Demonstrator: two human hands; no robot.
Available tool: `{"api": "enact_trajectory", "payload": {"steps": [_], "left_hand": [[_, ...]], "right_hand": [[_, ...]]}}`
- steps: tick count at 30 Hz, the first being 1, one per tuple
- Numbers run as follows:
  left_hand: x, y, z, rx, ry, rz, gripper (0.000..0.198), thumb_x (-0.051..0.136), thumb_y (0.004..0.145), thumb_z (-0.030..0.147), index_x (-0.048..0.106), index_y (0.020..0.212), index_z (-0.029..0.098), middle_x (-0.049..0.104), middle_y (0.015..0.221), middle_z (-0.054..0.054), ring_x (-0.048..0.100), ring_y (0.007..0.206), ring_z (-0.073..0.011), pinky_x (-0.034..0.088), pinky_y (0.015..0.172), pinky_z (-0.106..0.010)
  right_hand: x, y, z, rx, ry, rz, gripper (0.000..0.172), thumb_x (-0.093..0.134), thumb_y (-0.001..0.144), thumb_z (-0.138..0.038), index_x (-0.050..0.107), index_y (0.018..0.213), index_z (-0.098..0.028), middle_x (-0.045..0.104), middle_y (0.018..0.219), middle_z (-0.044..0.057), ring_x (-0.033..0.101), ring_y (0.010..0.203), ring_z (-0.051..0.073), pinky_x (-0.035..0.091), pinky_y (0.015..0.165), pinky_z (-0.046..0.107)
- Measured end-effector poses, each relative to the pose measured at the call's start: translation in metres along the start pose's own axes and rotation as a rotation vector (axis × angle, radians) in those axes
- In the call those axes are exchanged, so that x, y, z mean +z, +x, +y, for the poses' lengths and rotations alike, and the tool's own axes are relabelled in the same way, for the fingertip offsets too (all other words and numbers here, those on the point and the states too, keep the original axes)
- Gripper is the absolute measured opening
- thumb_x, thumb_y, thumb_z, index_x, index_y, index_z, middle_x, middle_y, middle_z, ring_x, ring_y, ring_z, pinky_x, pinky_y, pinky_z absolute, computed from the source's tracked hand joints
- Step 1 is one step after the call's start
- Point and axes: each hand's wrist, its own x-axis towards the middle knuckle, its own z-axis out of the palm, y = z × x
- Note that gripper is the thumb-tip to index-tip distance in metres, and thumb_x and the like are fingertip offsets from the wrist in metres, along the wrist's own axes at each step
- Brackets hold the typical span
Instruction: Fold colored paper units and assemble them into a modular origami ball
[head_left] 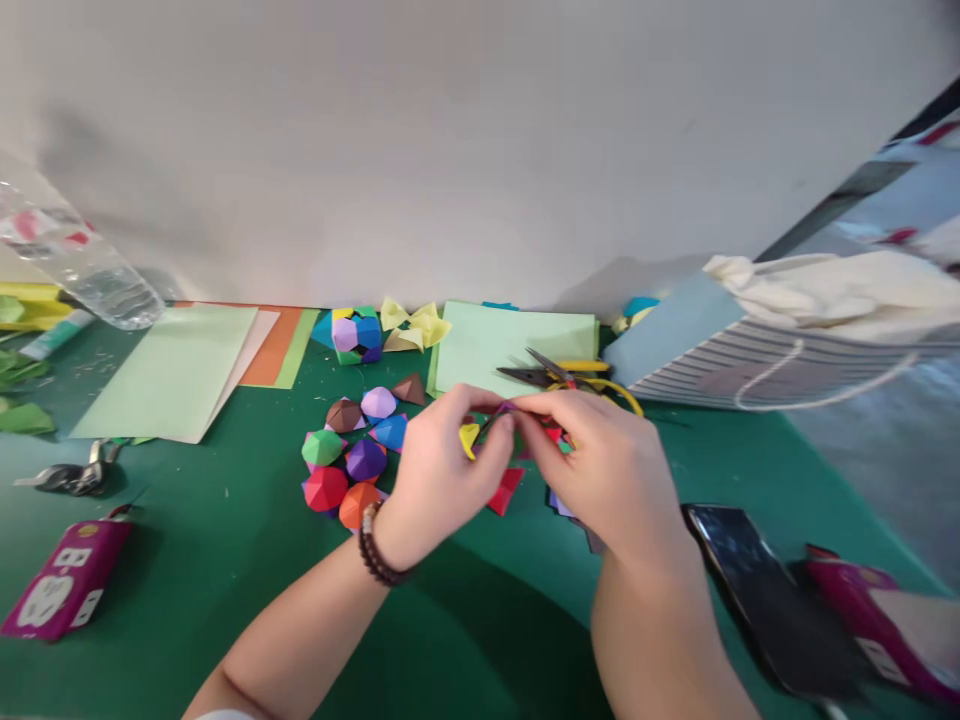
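Observation:
My left hand (450, 455) and my right hand (600, 450) meet above the middle of the green table. Their thumbs and forefingers pinch a small purple piece of paper (508, 407), mostly hidden by the fingers. Beside my left fingertips shows a yellow paper piece (469, 438); whether it is touched I cannot tell. A red paper piece (505, 492) lies below the hands. Left of my left hand sit several folded paper shapes, among them a purple one (366, 459), a green one (322, 448) and a red one (325, 489). More coloured pieces are partly covered by my right hand.
Pliers (529, 376) and yellow-handled scissors (611, 390) rest on pale green sheets (517, 335). A multicoloured paper ball (356, 335) stands by the wall. To the right are a striped bag (780, 360) and a phone (757, 580); leftward, paper sheets (172, 370), a bottle (82, 260) and a purple carton (67, 580).

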Motion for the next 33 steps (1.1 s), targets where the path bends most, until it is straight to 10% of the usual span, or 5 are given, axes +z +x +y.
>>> {"api": "enact_trajectory", "payload": {"steps": [33], "left_hand": [[0.001,0.009,-0.017,-0.205,-0.202,-0.053,0.002,0.059,0.081,0.015,0.059,0.080,0.017,0.066,0.081,-0.004,0.067,0.075,-0.0135,0.052,0.053,-0.018]], "right_hand": [[-0.006,-0.001,0.010,0.351,0.150,-0.109,0.012,0.062,0.087,-0.029,0.070,0.086,-0.021,0.076,0.075,0.002,0.071,0.064,0.019,0.051,0.059,0.030]]}}
